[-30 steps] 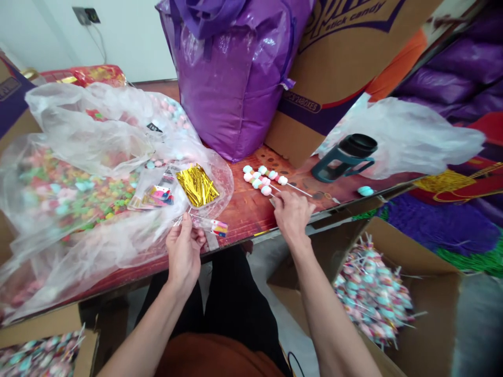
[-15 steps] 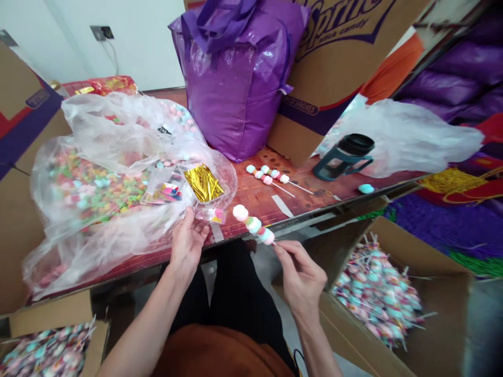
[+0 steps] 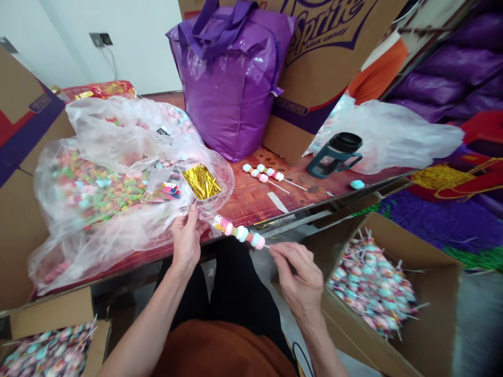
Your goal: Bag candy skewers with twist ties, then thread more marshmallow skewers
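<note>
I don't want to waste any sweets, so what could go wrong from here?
The far end of the candy stick meets the printed clear wrapper, so the wrapper could snag on a sweet and crumple or tear. The right hand pinches the stick only near its bare end, so it might tip or slip. And a loose blue candy lies near the edge of the table, where a bump could knock it off.

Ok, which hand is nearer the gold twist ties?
Left. The left hand is just below the gold twist ties in the view; the right hand is farther off, below and to their right.
</note>
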